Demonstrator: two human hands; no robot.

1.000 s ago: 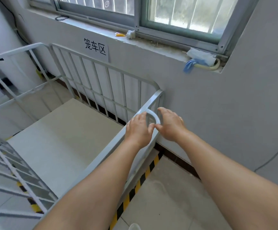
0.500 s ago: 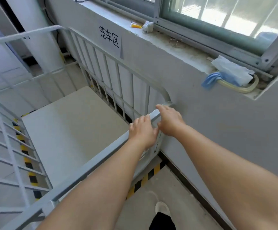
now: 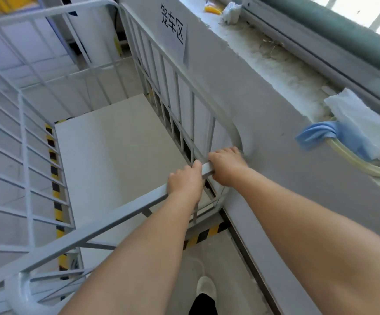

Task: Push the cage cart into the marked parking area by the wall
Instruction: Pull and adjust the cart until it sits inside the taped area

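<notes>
- Cage cart (image 3: 125, 153) is held at its near top rail (image 3: 107, 218); both hands sit at the end of that rail closest to the wall (image 3: 264, 123).
- Left hand (image 3: 185, 181) lies over the rail with its fingers curled down the far side, closed around the bar.
- Right hand (image 3: 226, 165) sits just beside the left one, nearer the wall, its fingers wrapped over the rail's end where it meets the rounded corner of the cart's wall-side panel (image 3: 180, 98). A short piece of rail shows between the two hands.
- That barred panel runs along the wall and stands very close to it; whether it touches the wall cannot be told.
- Inside the cart, the pale flat floor board is bare. More white barred panels close the side away from the wall and the far end.
- Yellow-and-black striped floor tape (image 3: 203, 237) shows below the near rail, close to the foot of the wall, and another strip (image 3: 55, 178) shows through the bars on the cart's side away from the wall.
- On the wall above the cart's wall-side panel hangs a white paper sign (image 3: 173, 25) with three black characters, 笼车区.
- On the window sill (image 3: 282, 71) atop the wall lie a white cloth (image 3: 361, 123), a blue cloth (image 3: 318, 135) and a loop of yellowish hose (image 3: 363, 165); farther along sit a small yellow object and a crumpled white scrap.
- Below the arms, near the wall's base, one white shoe (image 3: 206, 286) stands on the grey floor.
</notes>
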